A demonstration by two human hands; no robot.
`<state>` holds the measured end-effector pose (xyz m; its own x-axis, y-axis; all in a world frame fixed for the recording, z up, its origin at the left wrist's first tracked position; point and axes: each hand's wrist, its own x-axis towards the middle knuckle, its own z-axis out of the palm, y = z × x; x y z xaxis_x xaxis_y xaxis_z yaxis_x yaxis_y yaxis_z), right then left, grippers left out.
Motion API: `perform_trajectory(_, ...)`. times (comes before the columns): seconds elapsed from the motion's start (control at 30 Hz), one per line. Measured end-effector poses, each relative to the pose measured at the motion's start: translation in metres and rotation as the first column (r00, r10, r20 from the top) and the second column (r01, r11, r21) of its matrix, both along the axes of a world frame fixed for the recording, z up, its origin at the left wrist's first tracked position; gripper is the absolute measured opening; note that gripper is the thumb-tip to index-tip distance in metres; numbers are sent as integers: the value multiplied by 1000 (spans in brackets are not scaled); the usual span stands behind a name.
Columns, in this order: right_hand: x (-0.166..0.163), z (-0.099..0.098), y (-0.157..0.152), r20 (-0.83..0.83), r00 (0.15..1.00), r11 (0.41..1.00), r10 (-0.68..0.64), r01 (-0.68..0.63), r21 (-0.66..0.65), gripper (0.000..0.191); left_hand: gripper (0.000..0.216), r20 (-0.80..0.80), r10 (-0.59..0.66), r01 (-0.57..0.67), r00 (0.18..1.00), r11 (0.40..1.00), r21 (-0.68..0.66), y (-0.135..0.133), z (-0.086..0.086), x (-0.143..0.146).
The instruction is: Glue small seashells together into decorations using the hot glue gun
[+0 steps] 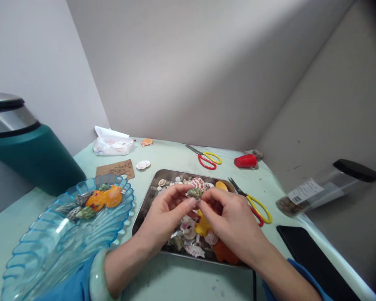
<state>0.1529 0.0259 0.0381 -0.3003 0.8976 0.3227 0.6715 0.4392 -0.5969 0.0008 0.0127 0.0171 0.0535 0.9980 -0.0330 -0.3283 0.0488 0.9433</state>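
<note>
Between the fingertips of both hands is a small greenish, rough shell (pixel 194 193), held up over a metal tray (pixel 140 217). My left hand (pixel 169 209) pinches its left side with thumb and fingers. From the other side, the fingers of my right hand (pixel 223 209) are closed on its right edge. Under the hands the tray carries many shells, among them a red-and-white scallop shell (pixel 198 183), a spotted white shell (pixel 194 251) and a yellow piece (pixel 203 225). My forearms and hands hide part of the tray.
To the left stands a blue clear shell-shaped dish (pixel 78 242) holding orange and greenish shells, beside a green bottle (pixel 34 154). Scissors (pixel 207 159), more scissors (pixel 253 205), a red cup (pixel 245 161), a clear jar (pixel 319 188) and a black phone (pixel 313 259) lie around the tray.
</note>
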Motion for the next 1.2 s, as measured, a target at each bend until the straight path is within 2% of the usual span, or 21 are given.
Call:
perform_trajectory(0.27, -2, 2, -3, 14, 1000, 1000, 5, -4, -19, 16, 21, -5, -7, 7, 1000, 1000, 27, 1, -2, -1)
perform_trajectory(0.6, 0, 0, -1, 29, 1000, 1000, 2, -3, 16, 15, 31, -10, -9, 9, 1000, 1000, -13, 2, -5, -1)
perform_trajectory(0.73, 8, 8, 4, 79, 997, 1000, 25, -26, 7, 15, 32, -31, 23, -24, 999, 999, -29, 4, -10, -3)
perform_trajectory(0.83, 27, 23, 27, 127, 988, 996, -92, 91, 11, 20, 33, -73, 49, -52, 996, 998, -42, 3, -9, -3)
perform_trajectory(0.9, 47, 30, 55, 151, 967, 979, -203, 201, 27, 19, 35, -111, 52, -58, 992, 997, -46, 1, -6, -2)
perform_trajectory(0.97, 71, 31, 90, 174, 921, 937, -348, 347, 35, 19, 35, -135, 59, -66, 989, 997, -42, -1, -3, 0)
perform_trajectory(1.07, 105, 18, 139, 201, 827, 843, -526, 538, -8, 26, 35, -138, 77, -81, 987, 996, -25, -3, 1, 2)
perform_trajectory(1.2, 129, -13, 182, 197, 750, 750, -631, 655, -90, 31, 40, -146, 29, -35, 989, 999, -40, -3, 0, 3)
